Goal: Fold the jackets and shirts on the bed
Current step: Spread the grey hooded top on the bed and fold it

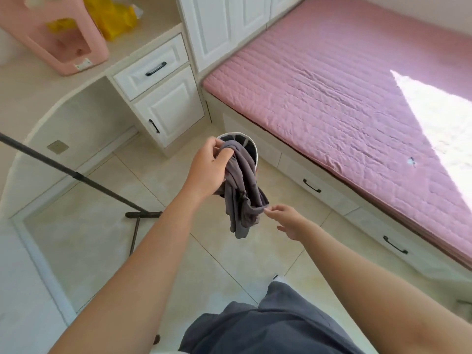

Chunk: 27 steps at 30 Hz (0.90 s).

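Observation:
A bunched grey garment (pixel 242 190) hangs in the air over the floor, in front of a round laundry basket (pixel 251 144) with a white rim. My left hand (pixel 207 169) grips the garment's top, fingers curled round the cloth. My right hand (pixel 287 219) is lower and to the right, its fingertips pinching the garment's lower edge. The bed (pixel 344 80) with its pink quilted cover lies to the right, with no clothes on the part I can see.
White drawers (pixel 332 192) run under the bed's side. A white cabinet (pixel 163 98) and a desk with a pink stool (pixel 58 37) stand at the left. A dark stand's pole and foot (pixel 143 214) cross the tiled floor at the left.

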### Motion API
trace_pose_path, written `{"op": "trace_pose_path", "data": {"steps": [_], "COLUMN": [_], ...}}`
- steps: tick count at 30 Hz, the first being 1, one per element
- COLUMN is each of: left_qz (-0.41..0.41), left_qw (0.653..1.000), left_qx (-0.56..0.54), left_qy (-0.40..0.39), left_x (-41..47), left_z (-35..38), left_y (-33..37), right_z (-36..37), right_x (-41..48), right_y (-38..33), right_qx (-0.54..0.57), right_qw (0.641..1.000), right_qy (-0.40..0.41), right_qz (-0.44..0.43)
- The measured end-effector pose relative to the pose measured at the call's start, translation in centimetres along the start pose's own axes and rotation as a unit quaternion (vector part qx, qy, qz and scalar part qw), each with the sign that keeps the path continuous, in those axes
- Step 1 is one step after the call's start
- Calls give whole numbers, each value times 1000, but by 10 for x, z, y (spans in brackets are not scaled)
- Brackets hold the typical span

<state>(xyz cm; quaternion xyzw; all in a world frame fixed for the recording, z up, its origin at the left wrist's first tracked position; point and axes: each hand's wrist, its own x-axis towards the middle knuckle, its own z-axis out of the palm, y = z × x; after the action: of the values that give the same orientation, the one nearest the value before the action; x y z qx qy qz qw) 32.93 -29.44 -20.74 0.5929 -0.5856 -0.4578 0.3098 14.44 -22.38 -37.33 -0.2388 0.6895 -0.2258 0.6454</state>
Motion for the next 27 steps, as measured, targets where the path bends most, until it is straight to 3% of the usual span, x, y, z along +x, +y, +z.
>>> {"op": "trace_pose_path", "data": {"steps": [6, 10, 14, 18, 24, 27], "left_qz": [22, 29, 8, -5, -38, -2], "left_qw": [1000, 998, 998, 994, 979, 966], "left_qx": [-7, -19, -1, 48, 57, 122], "left_qy": [-19, -53, -69, -96, -191, -228], "left_x": [26, 45, 79, 116, 183, 210], "left_z": [60, 94, 121, 143, 180, 190], "left_y": [30, 52, 56, 51, 60, 68], "right_z": [-61, -94, -137, -193, -260, -276], "right_x": [13, 19, 25, 24, 4, -7], "right_y": [5, 4, -6, -34, -77, -94], "right_qx": [78, 112, 188, 157, 79, 61], "right_qw": [996, 994, 967, 931, 867, 839], "right_qy": [-12, -10, 142, 288, 429, 464], "right_qz": [43, 11, -92, -163, -242, -277]}}
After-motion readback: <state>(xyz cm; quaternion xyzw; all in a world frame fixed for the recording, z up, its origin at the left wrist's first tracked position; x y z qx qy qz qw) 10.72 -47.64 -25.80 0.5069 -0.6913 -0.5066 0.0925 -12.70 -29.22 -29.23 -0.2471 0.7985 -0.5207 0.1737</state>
